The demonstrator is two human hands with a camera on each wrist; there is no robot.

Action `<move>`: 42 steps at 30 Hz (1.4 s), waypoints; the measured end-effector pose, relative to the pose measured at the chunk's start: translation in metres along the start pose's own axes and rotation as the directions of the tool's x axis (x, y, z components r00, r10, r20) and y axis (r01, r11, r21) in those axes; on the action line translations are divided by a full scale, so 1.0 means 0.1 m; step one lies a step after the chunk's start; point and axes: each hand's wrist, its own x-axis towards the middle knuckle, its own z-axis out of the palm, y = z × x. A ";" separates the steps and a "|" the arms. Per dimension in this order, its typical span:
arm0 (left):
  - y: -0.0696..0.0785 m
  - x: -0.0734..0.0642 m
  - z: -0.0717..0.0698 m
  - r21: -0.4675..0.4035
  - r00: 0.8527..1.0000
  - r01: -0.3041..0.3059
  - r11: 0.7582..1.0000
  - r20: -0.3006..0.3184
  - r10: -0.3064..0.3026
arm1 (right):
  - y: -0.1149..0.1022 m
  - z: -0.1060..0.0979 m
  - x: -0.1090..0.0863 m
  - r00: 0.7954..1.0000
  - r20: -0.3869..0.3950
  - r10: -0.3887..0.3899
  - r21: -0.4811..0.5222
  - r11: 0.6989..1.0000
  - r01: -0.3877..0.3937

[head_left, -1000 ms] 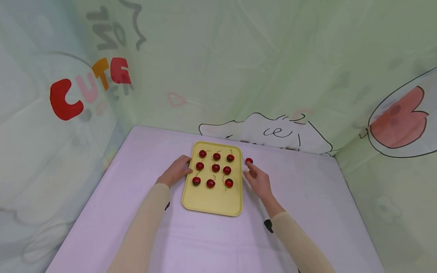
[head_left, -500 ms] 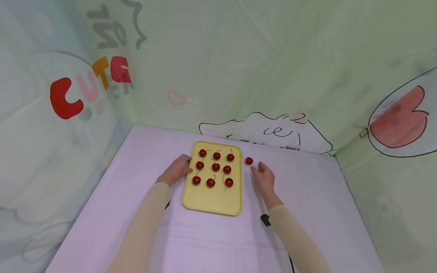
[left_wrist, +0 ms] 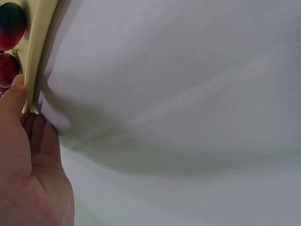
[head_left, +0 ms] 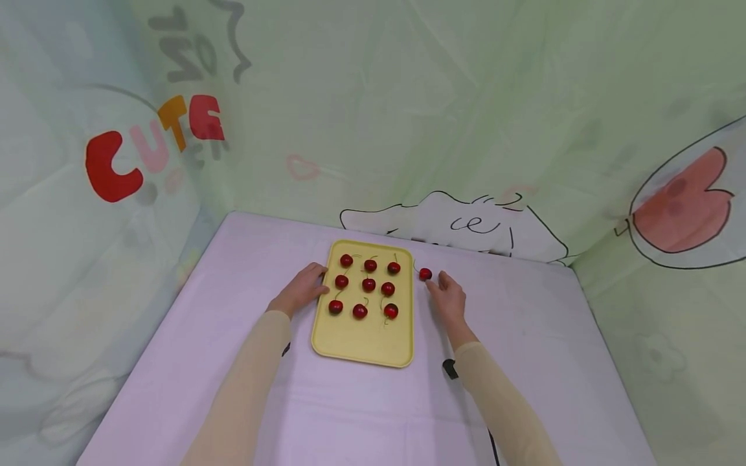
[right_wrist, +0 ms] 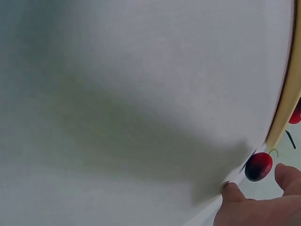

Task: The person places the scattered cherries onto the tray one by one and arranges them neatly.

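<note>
A yellow tray (head_left: 362,340) lies on the table with several red cherries (head_left: 369,285) in rows, stems attached. My left hand (head_left: 299,290) holds the tray's left rim, its thumb (left_wrist: 16,96) over the edge and the other fingers along the outside. One loose cherry (head_left: 425,274) sits on the cloth just right of the tray, its stem towards the rim. My right hand (head_left: 448,301) is right beside it, thumb and fingers spread apart. In the right wrist view that cherry (right_wrist: 258,166) shows beyond the gap between the fingertips; contact cannot be told.
A pale lilac cloth (head_left: 361,414) covers the table. Printed fabric walls (head_left: 373,123) enclose its back and sides. A black strap or cable piece (head_left: 449,369) hangs by the right wrist.
My right hand has drawn back from the loose cherry to the right with its fingers parting, then edged slightly left towards it again. The left hand and tray have stayed put.
</note>
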 end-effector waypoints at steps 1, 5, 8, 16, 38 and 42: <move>0.00 0.00 0.00 0.002 1.000 0.001 1.000 0.001 -0.001 | 0.00 0.01 0.01 1.000 -0.002 0.000 -0.002 1.000 0.000; 0.02 0.02 0.00 -0.001 1.000 -0.004 1.000 0.004 0.004 | -0.01 0.03 0.06 1.000 -0.010 0.008 -0.020 1.000 -0.008; 0.02 0.02 0.00 0.006 1.000 -0.010 1.000 0.002 0.010 | -0.01 0.05 0.11 1.000 -0.011 0.006 -0.034 0.999 -0.006; 0.04 -0.01 -0.01 -0.008 1.000 0.007 1.000 0.019 -0.007 | -0.01 0.11 0.18 1.000 -0.021 -0.013 -0.048 0.999 0.012; 0.06 -0.03 -0.02 0.002 1.000 0.022 1.000 0.010 -0.022 | -0.11 0.14 0.23 0.995 -0.019 -0.095 -0.132 0.987 0.091; 0.08 -0.05 -0.04 0.000 1.000 0.017 1.000 0.007 -0.017 | -0.08 0.16 0.26 0.992 -0.029 -0.123 -0.151 0.982 0.117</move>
